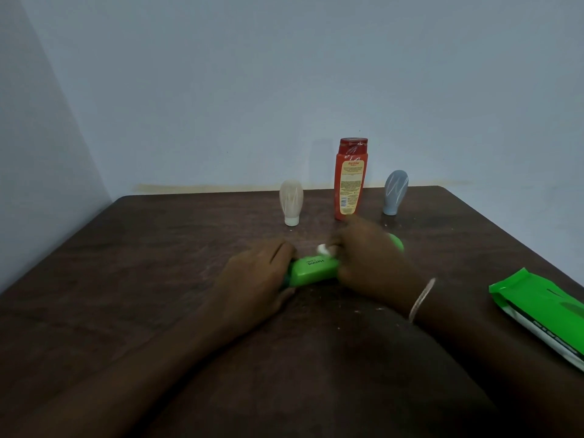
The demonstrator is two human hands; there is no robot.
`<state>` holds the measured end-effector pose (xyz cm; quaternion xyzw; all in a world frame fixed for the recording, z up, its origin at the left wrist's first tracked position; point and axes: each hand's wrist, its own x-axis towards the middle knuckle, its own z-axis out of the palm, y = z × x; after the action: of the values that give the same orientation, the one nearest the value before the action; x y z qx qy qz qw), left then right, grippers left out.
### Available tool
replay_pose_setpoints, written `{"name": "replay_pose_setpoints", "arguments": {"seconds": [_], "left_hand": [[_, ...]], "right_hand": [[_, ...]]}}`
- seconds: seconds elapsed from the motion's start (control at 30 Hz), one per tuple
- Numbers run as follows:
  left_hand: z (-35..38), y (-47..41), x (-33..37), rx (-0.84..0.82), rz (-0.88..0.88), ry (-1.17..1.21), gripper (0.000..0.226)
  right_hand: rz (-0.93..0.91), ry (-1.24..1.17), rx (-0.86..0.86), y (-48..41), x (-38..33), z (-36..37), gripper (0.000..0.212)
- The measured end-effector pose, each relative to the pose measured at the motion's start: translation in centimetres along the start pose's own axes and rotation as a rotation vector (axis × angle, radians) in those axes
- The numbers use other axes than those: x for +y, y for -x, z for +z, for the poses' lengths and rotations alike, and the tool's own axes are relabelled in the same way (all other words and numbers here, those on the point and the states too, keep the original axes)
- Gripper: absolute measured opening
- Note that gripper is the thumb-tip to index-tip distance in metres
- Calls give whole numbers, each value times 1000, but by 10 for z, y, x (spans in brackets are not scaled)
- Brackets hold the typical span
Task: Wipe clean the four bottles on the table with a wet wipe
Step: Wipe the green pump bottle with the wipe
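Nearest me on the dark bench (126,279), at the right edge, I see the green wipe pack (543,314) lying flat. At the centre my left hand (252,279) has its fingers clenched round one end of the green bottle (313,269), which lies sideways just above the bench. My right hand (369,257) is closed over its other end, pressing a white wet wipe (324,248) against it. Beyond stand the beige bottle (291,202), the red bottle (350,178) and the grey bottle (395,192), well apart, near the wall (284,74)
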<state>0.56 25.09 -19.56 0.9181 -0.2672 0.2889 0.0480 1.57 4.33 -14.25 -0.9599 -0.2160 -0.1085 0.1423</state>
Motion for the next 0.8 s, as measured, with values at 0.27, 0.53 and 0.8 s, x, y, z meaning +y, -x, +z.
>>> {"name": "replay_pose_setpoints", "arguments": {"seconds": [0.27, 0.53, 0.8], "left_hand": [[-4, -1, -9, 64, -91, 160, 46], [-24, -8, -20, 156, -38, 466, 72], [-53, -18, -14, 494, -139, 758, 87]], "right_hand": [[-30, -24, 120, -4, 31, -7, 20], [256, -191, 289, -13, 87, 2, 24], [352, -301, 280, -5, 70, 13, 24]]}}
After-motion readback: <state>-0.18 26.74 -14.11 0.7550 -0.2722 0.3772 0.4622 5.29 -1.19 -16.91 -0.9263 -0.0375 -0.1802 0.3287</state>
